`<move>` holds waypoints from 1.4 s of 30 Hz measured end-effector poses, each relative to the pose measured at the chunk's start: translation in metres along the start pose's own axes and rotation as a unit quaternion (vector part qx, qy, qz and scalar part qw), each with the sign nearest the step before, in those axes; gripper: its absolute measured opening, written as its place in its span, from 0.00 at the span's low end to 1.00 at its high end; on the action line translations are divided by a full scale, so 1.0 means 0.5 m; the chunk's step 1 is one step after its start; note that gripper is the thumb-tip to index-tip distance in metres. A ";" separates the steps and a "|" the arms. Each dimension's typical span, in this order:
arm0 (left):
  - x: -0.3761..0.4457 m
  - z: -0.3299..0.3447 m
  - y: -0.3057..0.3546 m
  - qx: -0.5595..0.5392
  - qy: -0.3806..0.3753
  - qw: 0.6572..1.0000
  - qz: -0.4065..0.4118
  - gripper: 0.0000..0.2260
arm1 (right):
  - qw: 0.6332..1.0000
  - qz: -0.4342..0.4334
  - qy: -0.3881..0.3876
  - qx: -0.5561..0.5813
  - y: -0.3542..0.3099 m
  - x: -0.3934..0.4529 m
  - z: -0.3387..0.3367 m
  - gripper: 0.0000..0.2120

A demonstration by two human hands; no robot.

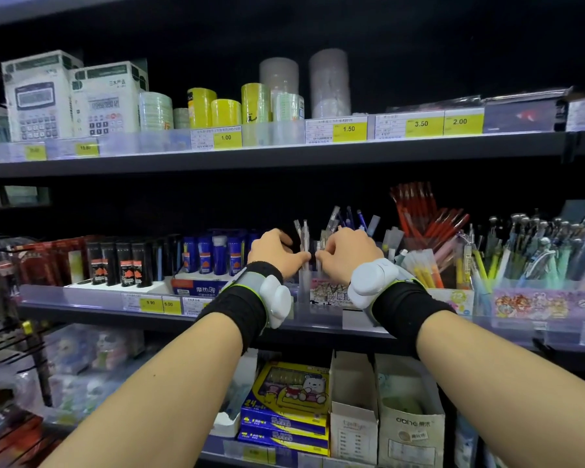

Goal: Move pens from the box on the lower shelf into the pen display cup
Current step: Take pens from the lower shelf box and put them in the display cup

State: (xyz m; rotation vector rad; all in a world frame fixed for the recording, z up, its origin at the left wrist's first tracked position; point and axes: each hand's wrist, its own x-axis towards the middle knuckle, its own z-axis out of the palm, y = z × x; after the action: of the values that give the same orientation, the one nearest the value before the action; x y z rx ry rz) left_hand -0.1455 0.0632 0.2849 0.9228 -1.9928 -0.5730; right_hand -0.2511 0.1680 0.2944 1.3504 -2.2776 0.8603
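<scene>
Both my hands are raised to the middle shelf, side by side at the clear pen display cup [304, 292]. My left hand [276, 253] has its fingers curled round clear-barrelled pens [304, 236] standing in the cup. My right hand [347, 253] pinches pens just to the right of them; its fingertips are blurred. Blue and clear pens [350, 216] stick up behind my right hand. On the lower shelf, open cardboard boxes [353, 407] stand between my forearms; what is inside them is hidden.
Right of the cup stand holders of red pens [423, 214] and mixed pens [534, 251]. Left of it are blue bottles [213, 253] and black boxes [122, 261]. The top shelf holds calculators [41, 96] and tape rolls [223, 109]. A blue crayon box [284, 410] sits below.
</scene>
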 end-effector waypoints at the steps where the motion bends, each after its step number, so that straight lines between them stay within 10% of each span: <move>1: 0.002 -0.001 0.000 -0.014 -0.004 1.000 0.006 0.20 | 1.000 0.001 0.005 0.004 -0.001 -0.001 -0.002 0.16; 18: -0.003 0.020 0.010 -0.081 0.025 0.989 0.119 0.21 | 1.000 -0.015 0.008 -0.005 0.003 -0.006 -0.009 0.17; 42: -0.028 0.033 -0.016 -0.022 0.011 1.000 0.012 0.12 | 0.999 -0.015 -0.046 -0.022 -0.008 -0.037 -0.001 0.11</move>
State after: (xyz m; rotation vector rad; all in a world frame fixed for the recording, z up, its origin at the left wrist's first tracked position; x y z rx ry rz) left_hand -0.1511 0.0703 0.2635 0.8751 -1.9621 -0.5886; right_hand -0.2385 0.1793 0.2854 1.4292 -2.3242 0.7486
